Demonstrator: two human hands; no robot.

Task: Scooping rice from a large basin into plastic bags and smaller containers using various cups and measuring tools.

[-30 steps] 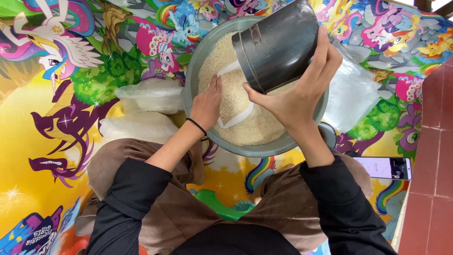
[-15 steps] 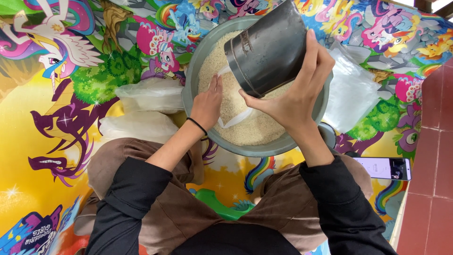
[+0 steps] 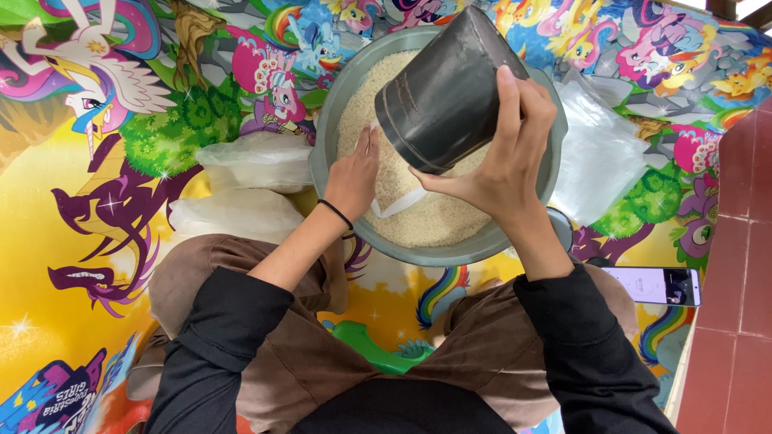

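Observation:
A grey basin (image 3: 338, 104) full of white rice (image 3: 438, 221) sits on a colourful cartoon mat in front of my crossed legs. My right hand (image 3: 503, 165) grips a dark metal can (image 3: 446, 88), tilted with its mouth down toward the rice. My left hand (image 3: 354, 177) rests at the basin's near-left side, fingers on the mouth of a clear plastic bag (image 3: 398, 205) lying in the rice. Most of that bag is hidden by the can and my hands.
Two filled clear bags of rice (image 3: 257, 161) (image 3: 233, 213) lie left of the basin. A stack of clear plastic bags (image 3: 599, 157) lies to its right. A phone (image 3: 655, 285) sits by my right knee, beside red floor tiles (image 3: 744, 241).
The can has tipped further and swung left and down toward the bag's mouth. My left hand has stayed in place.

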